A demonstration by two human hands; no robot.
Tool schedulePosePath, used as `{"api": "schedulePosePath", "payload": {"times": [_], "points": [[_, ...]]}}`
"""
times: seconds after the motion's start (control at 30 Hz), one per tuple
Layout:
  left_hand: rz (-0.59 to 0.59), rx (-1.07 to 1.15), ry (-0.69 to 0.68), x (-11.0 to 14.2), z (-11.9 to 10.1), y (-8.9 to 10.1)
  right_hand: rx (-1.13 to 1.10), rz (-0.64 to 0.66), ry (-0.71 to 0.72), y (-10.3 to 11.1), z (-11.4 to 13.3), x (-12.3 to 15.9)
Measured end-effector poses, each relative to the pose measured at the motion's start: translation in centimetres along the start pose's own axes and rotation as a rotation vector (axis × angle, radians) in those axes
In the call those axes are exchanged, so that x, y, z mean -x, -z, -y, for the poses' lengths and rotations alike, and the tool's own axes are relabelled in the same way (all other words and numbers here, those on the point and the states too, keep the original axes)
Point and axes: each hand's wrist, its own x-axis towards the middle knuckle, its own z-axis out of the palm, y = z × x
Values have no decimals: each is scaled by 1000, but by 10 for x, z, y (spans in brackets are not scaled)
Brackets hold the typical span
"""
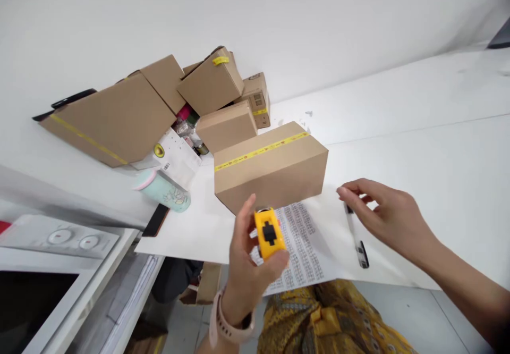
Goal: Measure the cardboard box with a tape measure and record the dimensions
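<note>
My left hand (247, 263) is closed around a small yellow tool with a black slider (270, 234), held up in front of a cardboard box sealed with yellow tape (271, 165). Beneath the hand lies a printed sheet of small text (306, 247) on the white table (438, 173). My right hand (384, 213) hovers with curled fingers over a black and white pen (357, 239) that lies on the paper; the fingertips are at the pen's top end, and I cannot tell whether they touch it.
Several cardboard boxes (119, 117) are piled at the back left against the wall. A mint-green cup (165, 190) lies beside a dark phone (156, 220). A white machine (59, 269) stands at lower left. Yellow patterned cloth (330, 322) covers my lap.
</note>
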Motion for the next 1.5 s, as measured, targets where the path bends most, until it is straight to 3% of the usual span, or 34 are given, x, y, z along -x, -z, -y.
{"api": "schedulePosePath", "payload": {"times": [0.1,0.17,0.27,0.37,0.47,0.57,0.63,0.73,0.83,0.9,1.07,1.13,1.37,1.5], "points": [[-102,-349,-122,-13,16,23,276,145,-205,-15,-40,-3],[-89,-573,-196,-24,27,32,406,253,-257,-27,-55,-1],[-3,-901,-276,-38,40,35,474,325,-221,-39,-64,5],[86,-1115,-254,-48,50,32,397,332,-155,-38,-71,7],[137,-1182,-202,-57,59,27,157,339,-194,-28,-80,7],[156,-1191,-191,-67,68,22,-372,372,-338,-18,-81,15],[167,-1201,-216,-72,74,20,-706,366,-440,-16,-74,27],[180,-1204,-249,-75,87,19,-891,296,-487,-24,-53,48],[145,-1170,-311,-74,102,20,-851,190,-391,-42,-27,66],[111,-1124,-370,-73,110,20,-705,179,-282,-59,-13,74],[97,-1034,-440,-76,120,12,-217,161,287,-95,-12,83],[113,-1023,-462,-81,119,1,-96,144,397,-97,-20,83],[185,-1029,-564,-97,116,-64,113,91,357,-67,-51,93],[241,-1057,-609,-97,114,-78,117,82,276,-58,-59,111]]}}
